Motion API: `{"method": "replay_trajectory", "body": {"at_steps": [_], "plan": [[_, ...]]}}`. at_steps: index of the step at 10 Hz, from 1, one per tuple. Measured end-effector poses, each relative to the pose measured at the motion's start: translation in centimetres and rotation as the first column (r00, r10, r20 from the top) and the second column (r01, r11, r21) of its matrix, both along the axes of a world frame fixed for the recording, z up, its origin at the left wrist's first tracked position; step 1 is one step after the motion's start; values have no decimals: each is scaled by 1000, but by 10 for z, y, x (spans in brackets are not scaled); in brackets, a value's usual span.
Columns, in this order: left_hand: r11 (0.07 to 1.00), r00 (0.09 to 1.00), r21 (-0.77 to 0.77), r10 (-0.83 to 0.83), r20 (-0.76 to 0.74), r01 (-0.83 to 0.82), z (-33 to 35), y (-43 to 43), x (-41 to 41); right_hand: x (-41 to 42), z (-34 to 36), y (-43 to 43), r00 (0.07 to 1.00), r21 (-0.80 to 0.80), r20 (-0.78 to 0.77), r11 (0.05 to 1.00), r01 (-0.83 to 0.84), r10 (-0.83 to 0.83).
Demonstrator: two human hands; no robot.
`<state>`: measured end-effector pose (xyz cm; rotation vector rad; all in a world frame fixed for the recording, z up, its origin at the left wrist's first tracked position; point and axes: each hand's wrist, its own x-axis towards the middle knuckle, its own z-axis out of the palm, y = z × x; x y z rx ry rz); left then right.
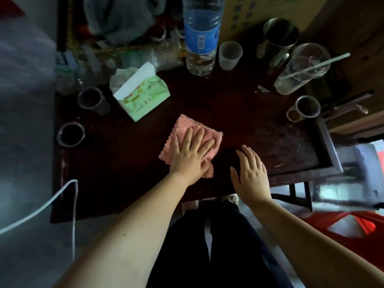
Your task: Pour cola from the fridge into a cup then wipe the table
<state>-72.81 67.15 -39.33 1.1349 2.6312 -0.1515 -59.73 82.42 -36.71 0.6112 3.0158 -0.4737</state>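
Note:
A folded pink cloth (209,135) lies on the dark wooden table (124,173) near its middle. My left hand (191,152) presses flat on the cloth, fingers spread, with the thumb tucked against a fold at its near corner. Just to the right, my right hand (250,173) rests open and flat by the table's front edge, holding nothing. At the table's left edge stands a small cup of dark liquid (70,135). No cola bottle is in sight.
A green tissue pack (143,94) sits behind the cloth. A large water bottle (200,38), a translucent cup (229,55), a metal mug (279,37) and a tipped plastic cup with a straw (299,73) crowd the back. More cups stand left (91,99) and right (307,107).

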Motion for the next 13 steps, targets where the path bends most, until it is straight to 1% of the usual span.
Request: {"method": "replay_trajectory", "body": {"at_steps": [1, 2, 3, 4, 5, 7, 8, 9, 10, 11, 12, 13], "plan": [[998, 998, -13, 67, 9, -66, 0, -33, 7, -10, 2, -22, 998, -20, 11, 998, -66, 67], [983, 983, -43, 180, 29, -179, 3, -62, 9, -21, 1, -46, 987, -23, 11, 987, -158, 158], [941, 941, -61, 335, 49, -332, 8, -95, 9, -31, 0, -69, 971, -24, 28, 971, -236, 237], [887, 884, -38, 462, 74, -460, 12, -128, 7, -39, -2, -83, 952, -30, 83, 956, -293, 295], [838, 832, -38, 544, 105, -544, 15, -146, 3, -45, -2, -92, 927, -32, 128, 936, -351, 352], [844, 830, -94, 536, 153, -527, 23, -145, -1, -55, 7, -96, 911, -41, 180, 928, -371, 372], [854, 819, -124, 520, 241, -505, 40, -144, -12, -69, 20, -88, 931, -18, 167, 945, -328, 326], [848, 758, -195, 529, 382, -494, 81, -135, -33, -92, 49, -77, 946, 2, 133, 955, -297, 294], [887, 786, -97, 447, 428, -451, 142, -117, -65, -124, 97, -62, 961, 26, 32, 961, -276, 275], [917, 843, 47, 343, 414, -396, 213, -98, -97, -151, 157, -50, 953, 69, -61, 954, -293, 298], [925, 913, 178, 273, 302, -336, 292, -81, -127, -179, 227, -37, 932, 78, -190, 951, -301, 310], [930, 959, 243, 244, 145, -274, 363, -72, -144, -193, 295, -24, 894, 85, -281, 937, -338, 348]]}}
